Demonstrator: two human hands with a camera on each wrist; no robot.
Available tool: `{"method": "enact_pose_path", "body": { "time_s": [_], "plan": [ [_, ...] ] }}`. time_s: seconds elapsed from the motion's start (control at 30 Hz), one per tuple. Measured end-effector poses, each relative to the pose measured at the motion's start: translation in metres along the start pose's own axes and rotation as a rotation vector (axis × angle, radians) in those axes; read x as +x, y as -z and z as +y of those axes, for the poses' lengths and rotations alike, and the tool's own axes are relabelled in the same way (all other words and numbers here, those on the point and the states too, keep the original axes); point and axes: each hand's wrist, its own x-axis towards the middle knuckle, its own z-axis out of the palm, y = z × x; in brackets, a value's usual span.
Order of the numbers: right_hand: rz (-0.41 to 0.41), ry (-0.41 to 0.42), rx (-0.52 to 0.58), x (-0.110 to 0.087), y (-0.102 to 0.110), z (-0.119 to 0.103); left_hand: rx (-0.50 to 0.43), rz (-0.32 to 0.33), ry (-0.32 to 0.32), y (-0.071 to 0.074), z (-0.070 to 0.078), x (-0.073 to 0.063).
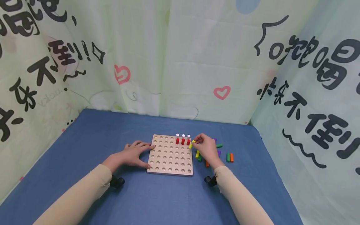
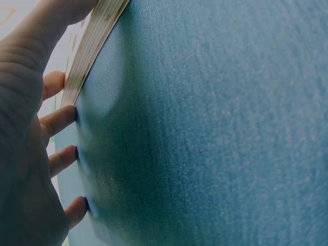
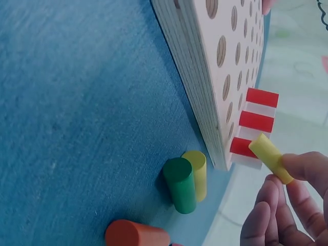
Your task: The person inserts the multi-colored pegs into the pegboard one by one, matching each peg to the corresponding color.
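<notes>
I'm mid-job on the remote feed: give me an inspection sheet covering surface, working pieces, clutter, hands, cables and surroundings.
Surface: blue cloth, lying under everything.
Working pieces: wooden pegboard with rows of round holes; red pegs and white pegs stand at its far right corner; loose pegs in yellow, green, orange and purple lie or stand to its right.
Clutter: nothing seen beyond the loose pegs.
Left hand: spread along the board's left edge, touching it.
Right hand: pinches a tilted yellow peg near the standing pegs; contact unclear.
Cables: nothing seen.
Surroundings: pale curtains with black characters and pink hearts.
</notes>
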Motion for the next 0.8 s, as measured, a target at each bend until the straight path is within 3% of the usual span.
{"method": "enact_pose_path", "body": {
  "time_s": [0.37, 0.8],
  "plan": [
    [-0.013, 0.038, -0.017, -0.0007, -0.0028, -0.001, 0.019, 0.0, 0.007, 0.0044, -0.0006, 0.0036],
    [-0.012, 0.027, -0.069, -0.0032, -0.0069, -0.0011, 0.012, -0.005, -0.001, 0.0015, -0.0003, 0.0]
  ]
}}
